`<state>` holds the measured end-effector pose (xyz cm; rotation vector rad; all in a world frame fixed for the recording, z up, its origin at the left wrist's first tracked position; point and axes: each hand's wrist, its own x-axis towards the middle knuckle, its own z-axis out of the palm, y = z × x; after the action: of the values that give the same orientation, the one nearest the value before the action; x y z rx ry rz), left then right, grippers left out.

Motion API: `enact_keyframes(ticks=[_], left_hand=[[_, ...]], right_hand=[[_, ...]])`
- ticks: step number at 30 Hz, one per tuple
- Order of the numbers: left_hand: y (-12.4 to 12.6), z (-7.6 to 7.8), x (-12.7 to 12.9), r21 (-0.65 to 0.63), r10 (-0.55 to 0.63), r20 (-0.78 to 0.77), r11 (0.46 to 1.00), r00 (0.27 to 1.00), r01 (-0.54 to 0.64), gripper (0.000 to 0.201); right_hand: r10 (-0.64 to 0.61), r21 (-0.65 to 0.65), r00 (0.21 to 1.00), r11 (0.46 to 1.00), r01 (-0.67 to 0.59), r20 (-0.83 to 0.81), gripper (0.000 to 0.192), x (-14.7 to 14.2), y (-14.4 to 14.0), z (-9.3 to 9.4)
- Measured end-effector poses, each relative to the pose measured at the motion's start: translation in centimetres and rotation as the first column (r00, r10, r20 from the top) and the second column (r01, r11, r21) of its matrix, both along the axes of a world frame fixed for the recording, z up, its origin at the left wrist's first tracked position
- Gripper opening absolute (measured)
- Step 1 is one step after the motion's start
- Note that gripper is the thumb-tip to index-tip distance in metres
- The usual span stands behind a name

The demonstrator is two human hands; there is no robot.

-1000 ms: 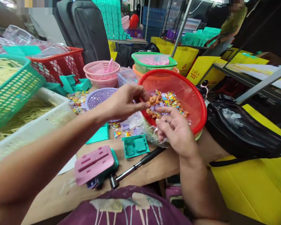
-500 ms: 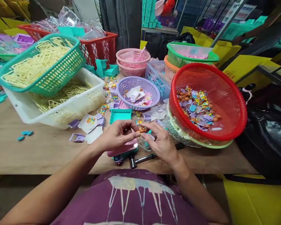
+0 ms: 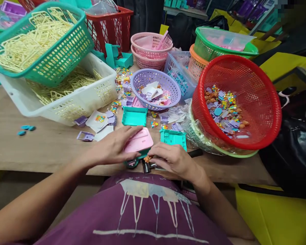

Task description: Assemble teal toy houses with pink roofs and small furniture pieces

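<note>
My left hand grips the left side of a pink plastic case, fingers over its top edge and thumb along the near edge. Under the case shows a teal part. My right hand is closed, pinching a small brown toy figure just right of the case. Below the figure lies a hammer, its handle partly hidden by my right hand. A teal tray sits beyond the case, and a second teal tray lies beyond my right hand.
A red basket of small parts stands at right, a purple basket at centre. At left a green basket of cream frames rests on a white crate. Purple pieces and blue pieces lie on the table.
My left hand has left the brown figure and taken hold of the pink case. My right hand has carried the figure down toward the hammer head. The camera view has tilted down.
</note>
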<state>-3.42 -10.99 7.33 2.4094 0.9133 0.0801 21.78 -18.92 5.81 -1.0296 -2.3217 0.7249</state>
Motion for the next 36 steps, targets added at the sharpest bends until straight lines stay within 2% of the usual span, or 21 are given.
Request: enact_keyframes(ticks=[2, 4, 6, 11, 15, 17, 19, 22, 24, 28, 32, 34, 36], left_hand=[[1.3, 0.4, -0.2, -0.138, 0.019, -0.061, 0.99, 0.998, -0.027, 0.081], [2.5, 0.9, -0.3, -0.288, -0.038, -0.107, 0.957, 0.994, 0.006, 0.078], [3.5, 1.1, -0.4, -0.384, -0.117, -0.109, 0.921, 0.987, 0.067, 0.07], [4.2, 0.4, -0.9, -0.47, -0.177, -0.019, 0.87, 0.984, 0.148, 0.06], [4.3, 0.1, -1.0, -0.482, -0.148, -0.086, 0.872, 0.985, 0.088, 0.064], [4.4, 0.4, -0.9, -0.484, -0.133, -0.143, 0.874, 0.981, 0.048, 0.067], [4.5, 0.6, -0.7, -0.505, -0.132, -0.175, 0.863, 0.976, 0.026, 0.07], [4.4, 0.5, -0.7, -0.521, -0.148, -0.171, 0.853, 0.974, 0.038, 0.072], [4.3, 0.3, -0.8, -0.517, -0.143, -0.157, 0.855, 0.977, 0.042, 0.07], [4.3, 0.0, -0.9, -0.569, -0.124, -0.129, 0.822, 0.984, 0.029, 0.065], [4.4, 0.1, -0.8, -0.582, -0.06, -0.099, 0.813, 0.993, -0.009, 0.065], [4.2, 0.3, -0.8, -0.568, -0.028, -0.092, 0.822, 0.995, -0.03, 0.064], [4.0, 0.5, -0.8, -0.561, -0.027, -0.086, 0.827, 0.996, -0.027, 0.065]], right_hand=[[0.031, 0.039, 0.994, 0.999, -0.035, 0.102, 0.019, -0.6, 0.4, 0.3], [0.057, 0.069, 0.984, 0.995, -0.07, 0.17, 0.023, -1.2, 1.1, 0.8], [0.079, 0.095, 0.971, 0.99, -0.102, 0.225, 0.021, -1.9, 1.8, 1.5], [0.061, 0.16, 0.973, 0.982, -0.098, 0.223, 0.014, -3.0, 3.1, 2.4], [0.013, 0.146, 0.972, 0.988, -0.049, 0.233, 0.013, -2.7, 3.5, 2.1], [0.014, 0.1, 0.986, 0.994, -0.032, 0.169, 0.015, -2.3, 3.6, 1.7], [-0.043, 0.036, 0.999, 0.998, 0.043, 0.001, 0.016, -1.9, 3.5, 1.1], [-0.274, -0.107, 0.939, 0.961, 0.256, -0.208, 0.019, -1.7, 2.8, -0.1], [-0.367, -0.214, 0.904, 0.922, 0.323, -0.219, 0.018, -1.7, 2.1, -0.9], [-0.354, -0.4, 0.925, 0.875, 0.274, -0.141, 0.028, -1.2, 0.9, -1.5], [-0.351, -0.46, 0.932, 0.844, 0.275, -0.089, 0.031, -0.5, 0.5, -0.8], [-0.375, -0.539, 0.922, 0.799, 0.266, -0.1, 0.027, -0.2, 0.3, -0.3], [-0.413, -0.648, 0.902, 0.722, 0.241, -0.124, 0.022, 0.0, 0.1, 0.0]])
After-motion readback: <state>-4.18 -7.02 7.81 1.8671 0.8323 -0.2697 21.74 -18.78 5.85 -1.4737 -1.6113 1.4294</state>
